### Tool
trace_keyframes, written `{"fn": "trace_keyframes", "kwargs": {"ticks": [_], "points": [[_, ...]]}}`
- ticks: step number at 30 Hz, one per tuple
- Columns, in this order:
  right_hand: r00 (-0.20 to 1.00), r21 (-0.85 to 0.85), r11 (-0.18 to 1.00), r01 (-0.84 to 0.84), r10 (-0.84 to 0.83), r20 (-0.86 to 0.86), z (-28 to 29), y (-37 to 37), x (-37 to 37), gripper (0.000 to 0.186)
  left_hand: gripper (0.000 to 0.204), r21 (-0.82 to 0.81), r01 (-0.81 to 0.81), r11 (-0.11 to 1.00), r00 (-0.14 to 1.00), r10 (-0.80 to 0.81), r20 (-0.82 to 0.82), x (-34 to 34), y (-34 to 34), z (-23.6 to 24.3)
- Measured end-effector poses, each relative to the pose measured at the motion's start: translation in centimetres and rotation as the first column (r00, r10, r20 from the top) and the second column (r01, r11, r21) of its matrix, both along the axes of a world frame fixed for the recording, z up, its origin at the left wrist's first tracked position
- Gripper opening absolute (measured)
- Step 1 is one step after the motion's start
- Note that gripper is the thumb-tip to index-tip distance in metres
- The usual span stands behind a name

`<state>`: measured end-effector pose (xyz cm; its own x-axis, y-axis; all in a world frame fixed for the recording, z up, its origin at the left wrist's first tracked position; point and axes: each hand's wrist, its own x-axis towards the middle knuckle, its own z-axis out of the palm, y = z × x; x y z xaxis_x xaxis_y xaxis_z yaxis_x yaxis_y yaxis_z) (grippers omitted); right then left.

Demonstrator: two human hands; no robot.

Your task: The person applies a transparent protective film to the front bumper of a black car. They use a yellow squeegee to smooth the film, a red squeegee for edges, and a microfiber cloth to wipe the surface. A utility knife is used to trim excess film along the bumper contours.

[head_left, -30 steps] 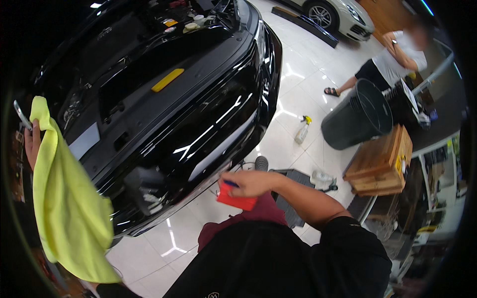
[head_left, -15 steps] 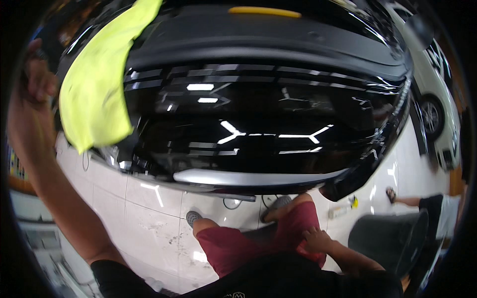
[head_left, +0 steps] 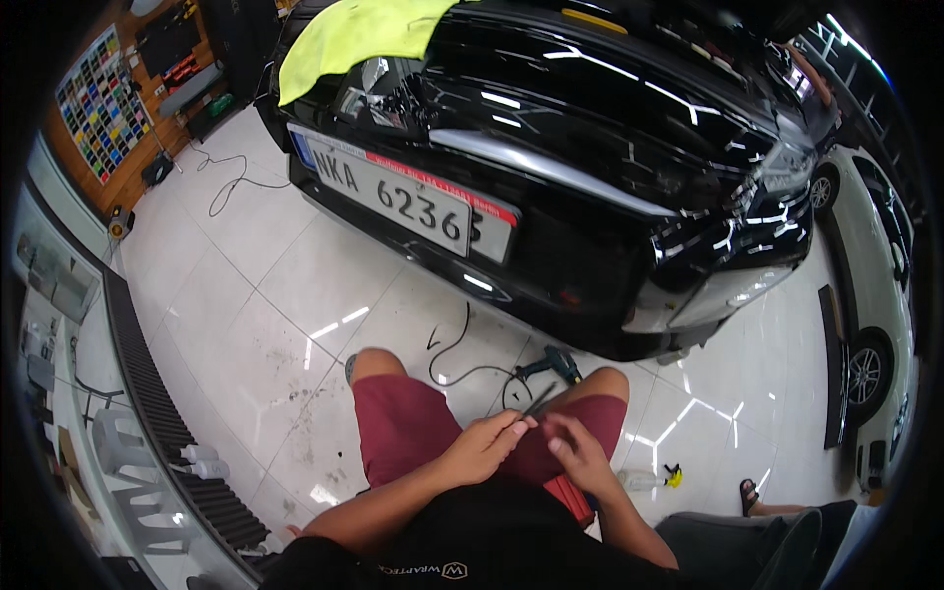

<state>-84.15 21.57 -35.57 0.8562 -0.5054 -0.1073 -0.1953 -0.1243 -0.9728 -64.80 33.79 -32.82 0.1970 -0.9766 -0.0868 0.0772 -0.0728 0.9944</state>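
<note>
Above my lap, my left hand [head_left: 490, 444] is closed on a slim dark stick-like tool [head_left: 541, 398], its tip pointing up and to the right. Close to the left fingertips is my right hand [head_left: 580, 454], thumb apart and fingers loosely bent, slightly blurred; it appears to hold nothing. A red pouch or box [head_left: 570, 500] shows at my waist beside the right wrist. In front of me stands a glossy black car [head_left: 570, 147] with a licence plate [head_left: 393, 192] on its bumper. A bright yellow-green cloth [head_left: 359, 41] drapes over its left corner.
A dark green heat gun [head_left: 553, 366] lies on the tiled floor with its cord by my knee. Right of me are a spray bottle [head_left: 644, 480], another person's sandalled foot [head_left: 750, 497] and a dark bin [head_left: 742, 551]. A white car [head_left: 870, 236] stands far right.
My left hand has come down from beside the cloth to my lap. The right hand has moved from my thigh towards it. The view has shifted, showing more floor and the plate.
</note>
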Motion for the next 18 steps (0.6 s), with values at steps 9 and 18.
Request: {"fn": "trace_keyframes", "kwargs": {"ticks": [9, 18], "points": [[0.738, 0.343, 0.782, 0.520, -0.614, 0.280, 2.5, -4.0, -0.3, 0.024, 0.026, -0.222, 0.143, 0.965, 0.685, 0.066, 0.726, 1.9, -5.9, 6.3], [0.809, -0.641, 0.761, 0.101, -0.437, -0.392, -5.6, -3.4, -7.3, 0.018, 0.048, -0.586, 0.111, 0.803, -0.156, 0.596, 0.788, 8.5, -21.9, 15.4]]}}
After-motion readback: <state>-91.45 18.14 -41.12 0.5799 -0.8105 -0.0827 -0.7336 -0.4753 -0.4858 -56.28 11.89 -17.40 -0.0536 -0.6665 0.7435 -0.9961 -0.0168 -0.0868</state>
